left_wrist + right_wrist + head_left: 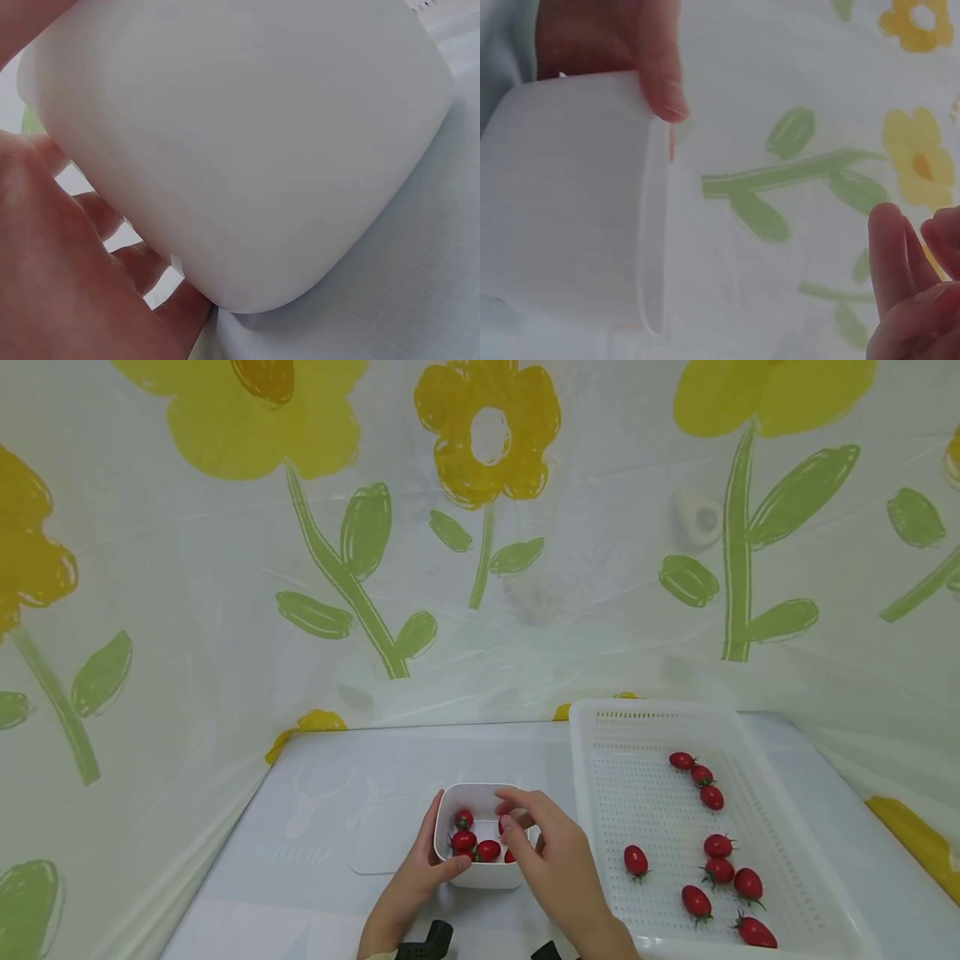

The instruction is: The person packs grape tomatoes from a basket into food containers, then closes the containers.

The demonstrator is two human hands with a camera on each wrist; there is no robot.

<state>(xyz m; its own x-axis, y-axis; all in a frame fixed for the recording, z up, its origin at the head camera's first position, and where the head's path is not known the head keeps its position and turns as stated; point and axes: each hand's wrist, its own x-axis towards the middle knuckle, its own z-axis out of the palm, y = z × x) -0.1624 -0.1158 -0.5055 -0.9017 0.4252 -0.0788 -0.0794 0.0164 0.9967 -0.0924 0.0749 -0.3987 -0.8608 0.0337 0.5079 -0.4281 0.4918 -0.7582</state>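
A white square plastic container [483,877] is held by my left hand [415,872], thumb over its near rim and fingers along its left side. In the left wrist view the container's smooth white wall [255,142] fills most of the picture. Several red cherry tomatoes [463,841] lie inside it. Over the container's right side hovers my right hand [558,860], its fingers slightly bent and partly hiding tomatoes behind them. From the right wrist view, my right hand's fingers [890,259] are apart from the container, and no tomato shows between them.
To the right stands a large white perforated basket [585,777] with several cherry tomatoes [696,902] scattered across its floor. The white table [300,843] ends at a flower-printed curtain [585,635] at the back.
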